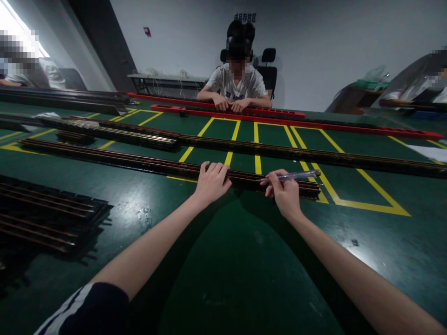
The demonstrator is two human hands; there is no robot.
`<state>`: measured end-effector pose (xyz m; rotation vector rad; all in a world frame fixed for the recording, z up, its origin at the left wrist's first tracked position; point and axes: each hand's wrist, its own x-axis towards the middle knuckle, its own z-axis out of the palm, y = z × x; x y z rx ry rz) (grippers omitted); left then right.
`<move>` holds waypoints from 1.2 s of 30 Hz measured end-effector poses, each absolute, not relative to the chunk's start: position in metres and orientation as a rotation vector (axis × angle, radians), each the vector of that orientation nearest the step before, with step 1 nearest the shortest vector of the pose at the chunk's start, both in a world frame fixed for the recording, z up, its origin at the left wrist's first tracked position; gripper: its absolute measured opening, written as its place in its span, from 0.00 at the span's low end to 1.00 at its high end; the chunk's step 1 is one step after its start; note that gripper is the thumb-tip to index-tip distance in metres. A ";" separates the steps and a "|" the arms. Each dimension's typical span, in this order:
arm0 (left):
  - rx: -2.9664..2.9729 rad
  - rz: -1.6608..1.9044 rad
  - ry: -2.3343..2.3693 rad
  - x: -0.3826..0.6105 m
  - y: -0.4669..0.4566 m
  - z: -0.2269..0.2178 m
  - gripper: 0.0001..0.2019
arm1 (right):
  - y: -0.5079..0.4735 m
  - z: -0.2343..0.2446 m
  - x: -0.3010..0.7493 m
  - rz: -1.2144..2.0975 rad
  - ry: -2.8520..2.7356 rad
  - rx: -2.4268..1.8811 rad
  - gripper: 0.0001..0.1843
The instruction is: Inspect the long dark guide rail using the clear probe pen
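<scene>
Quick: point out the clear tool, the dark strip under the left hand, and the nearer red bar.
Clear tool (300, 176): head view, on its see-through handle.
Dark strip (167, 168): head view, about midway along its length.
Nearer red bar (307, 123): head view, on its front edge.

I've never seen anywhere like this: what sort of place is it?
Probably a workshop or small factory: long dark strips lie on a green table marked out with yellow tape, and another person is opposite, hands at the red rails.
</scene>
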<state>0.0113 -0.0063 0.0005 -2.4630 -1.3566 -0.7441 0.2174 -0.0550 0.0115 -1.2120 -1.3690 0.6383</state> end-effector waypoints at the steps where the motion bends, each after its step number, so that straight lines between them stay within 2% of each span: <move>1: -2.463 -0.744 -1.357 0.011 -0.007 0.001 0.15 | -0.055 0.012 0.217 0.635 -1.375 -1.213 0.15; 20: -2.449 -0.673 -1.345 0.010 -0.010 0.005 0.19 | -0.056 0.012 0.217 0.575 -1.426 -1.257 0.15; 36: -2.562 -0.806 -1.290 0.004 -0.005 0.003 0.17 | -0.056 0.012 0.218 0.532 -1.426 -1.247 0.16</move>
